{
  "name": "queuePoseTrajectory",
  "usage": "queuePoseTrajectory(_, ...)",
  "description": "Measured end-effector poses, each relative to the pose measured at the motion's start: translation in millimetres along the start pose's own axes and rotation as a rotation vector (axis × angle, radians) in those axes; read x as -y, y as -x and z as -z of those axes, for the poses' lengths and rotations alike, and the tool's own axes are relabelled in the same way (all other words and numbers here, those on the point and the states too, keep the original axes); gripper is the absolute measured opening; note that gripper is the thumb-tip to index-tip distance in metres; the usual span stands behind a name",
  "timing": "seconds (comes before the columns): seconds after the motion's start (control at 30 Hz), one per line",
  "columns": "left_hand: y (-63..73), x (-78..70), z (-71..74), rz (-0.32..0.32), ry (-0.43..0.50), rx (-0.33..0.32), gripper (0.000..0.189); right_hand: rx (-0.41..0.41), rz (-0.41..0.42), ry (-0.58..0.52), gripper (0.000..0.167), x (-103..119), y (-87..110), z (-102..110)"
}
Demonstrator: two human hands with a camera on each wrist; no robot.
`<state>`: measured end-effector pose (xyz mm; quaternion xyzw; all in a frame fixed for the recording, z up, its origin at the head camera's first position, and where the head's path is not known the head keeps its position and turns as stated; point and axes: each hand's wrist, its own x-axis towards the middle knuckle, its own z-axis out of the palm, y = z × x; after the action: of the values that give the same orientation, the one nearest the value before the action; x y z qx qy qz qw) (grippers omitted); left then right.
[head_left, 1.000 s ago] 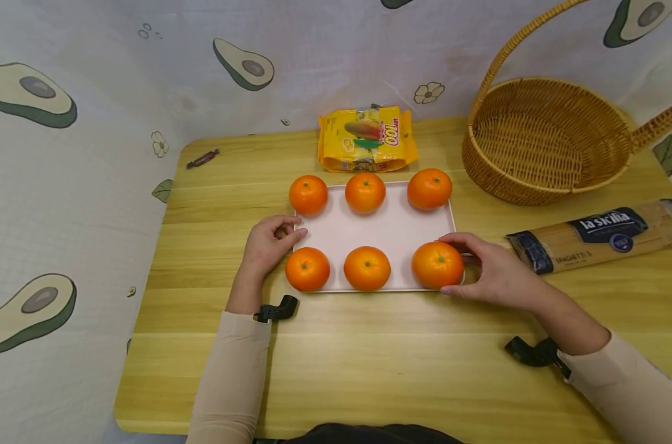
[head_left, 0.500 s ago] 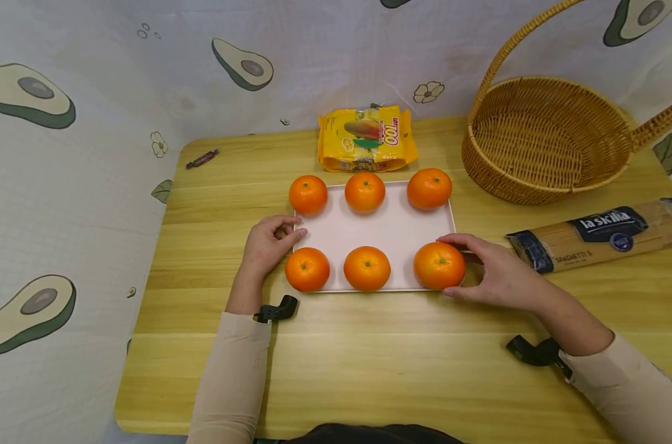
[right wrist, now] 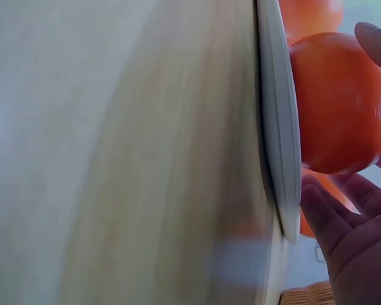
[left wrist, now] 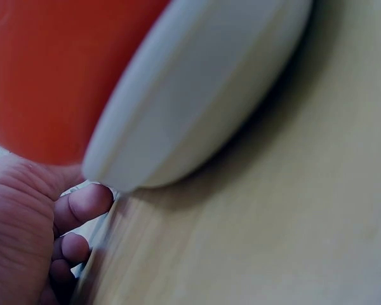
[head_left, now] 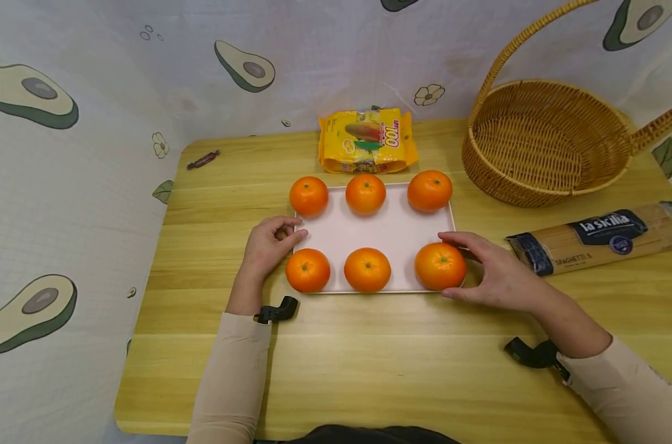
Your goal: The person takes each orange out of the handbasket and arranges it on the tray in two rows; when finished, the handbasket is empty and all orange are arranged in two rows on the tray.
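A pale pink tray (head_left: 376,227) holds several oranges in two rows, with a far-row orange (head_left: 365,194) and a near-row orange (head_left: 367,270) at the middle. At its left side, my left hand (head_left: 265,248) pinches the rim, thumb over the edge; the left wrist view has curled fingers (left wrist: 82,206) by the tray's outer wall (left wrist: 171,121). My right hand (head_left: 497,275) grips the near right corner orange (head_left: 440,266), thumb in front and fingers round its far side. In the right wrist view that orange (right wrist: 340,105) sits above the tray rim (right wrist: 280,114).
Behind the tray lies a yellow snack packet (head_left: 367,140). A wicker basket (head_left: 536,185) with a tall handle stands at the back right, and a spaghetti packet (head_left: 608,237) lies right of my right hand. A small wrapped candy (head_left: 203,160) is at the far left of the table (head_left: 203,228).
The near right orange has shifted slightly to the right along with my right hand. My left hand has stayed at the tray's left side.
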<state>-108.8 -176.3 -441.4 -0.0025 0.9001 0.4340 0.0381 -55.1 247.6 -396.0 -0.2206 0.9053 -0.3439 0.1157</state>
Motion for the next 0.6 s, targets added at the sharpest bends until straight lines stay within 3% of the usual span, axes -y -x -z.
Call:
queuePoseTrajectory(0.3, -1.4, -0.3, -1.0, 0.003, -0.003, 0.003, 0.029, 0.004, 0.002, -0.006, 0.089, -1.2, -2.8, 1.1)
queuePoseTrajectory(0.47, -0.7, -0.8, -0.8, 0.006, -0.003, 0.004, 0.029, 0.001, 0.014, 0.01, 0.082, 1.4, -6.8, 12.8)
queuePoseTrajectory(0.6, 1.5, -1.2, 1.8, 0.007, 0.021, 0.006, 0.03, -0.047, -0.014, 0.022, 0.075, 3.8, -10.5, 25.1)
